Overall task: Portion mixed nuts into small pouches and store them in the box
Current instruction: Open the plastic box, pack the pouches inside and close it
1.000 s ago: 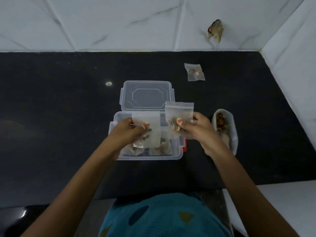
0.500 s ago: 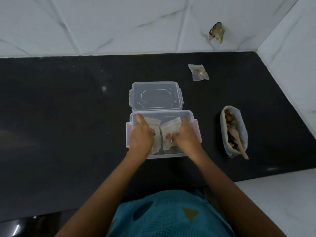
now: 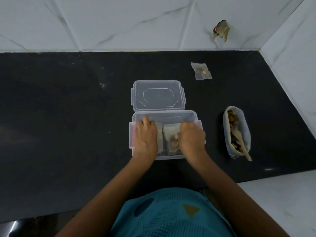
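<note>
Two pouches (image 3: 171, 134) go into the box (image 3: 171, 115): left hand (image 3: 146, 135) and right hand (image 3: 191, 139), fingers (image 3: 145, 120) curled on them, should lay them flat, side by side, then let go.

The worktop (image 3: 68, 117) is black, the tiles (image 3: 119, 23) white with grey veins. The box (image 3: 171, 115) and lid (image 3: 158, 95) are clear, with pink clips (image 3: 199, 124); the pouches (image 3: 171, 132) are cloudy over brown and tan nuts (image 3: 173, 139). The shirt (image 3: 171, 218) is teal with navy and mustard shapes.
</note>
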The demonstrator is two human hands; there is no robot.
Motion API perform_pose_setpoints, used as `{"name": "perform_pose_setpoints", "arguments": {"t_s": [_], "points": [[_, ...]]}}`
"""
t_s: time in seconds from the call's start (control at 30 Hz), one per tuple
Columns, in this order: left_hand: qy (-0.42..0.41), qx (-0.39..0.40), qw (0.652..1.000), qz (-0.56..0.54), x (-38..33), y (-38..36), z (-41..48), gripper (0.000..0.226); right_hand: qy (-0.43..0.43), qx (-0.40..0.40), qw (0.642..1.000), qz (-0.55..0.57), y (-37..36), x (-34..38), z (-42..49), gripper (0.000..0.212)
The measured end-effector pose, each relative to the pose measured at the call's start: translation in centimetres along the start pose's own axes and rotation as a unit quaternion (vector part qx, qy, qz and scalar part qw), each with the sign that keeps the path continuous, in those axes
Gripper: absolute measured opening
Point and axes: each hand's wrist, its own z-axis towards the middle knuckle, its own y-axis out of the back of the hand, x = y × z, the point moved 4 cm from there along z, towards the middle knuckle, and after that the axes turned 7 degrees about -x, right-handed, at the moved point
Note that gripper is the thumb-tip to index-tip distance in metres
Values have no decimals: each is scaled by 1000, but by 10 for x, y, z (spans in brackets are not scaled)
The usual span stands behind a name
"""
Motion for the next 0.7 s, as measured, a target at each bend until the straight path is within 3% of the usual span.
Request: {"name": "perform_pose_setpoints", "arguments": {"t_s": [0.17, 0.37, 0.47, 0.6, 0.7], "points": [[-10, 55, 995, -88, -2, -16, -1, 41, 75, 84, 994, 10, -22, 7, 8, 31], [-17, 37, 995, -91, -2, -14, -4, 34, 102, 88, 991, 18, -28, 1, 4, 30], [-14, -37, 987, -153, -6, 2, -1, 30, 84, 78, 990, 81, -12, -1, 8, 33], [-79, -175, 945, -266, -17, 26, 6, 31, 56, 31, 979, 194, 23, -19, 20, 31], [-132, -173, 936, -275, -26, 25, 19, 45, 19, 7, 972, 234, 44, -40, 42, 27]]}}
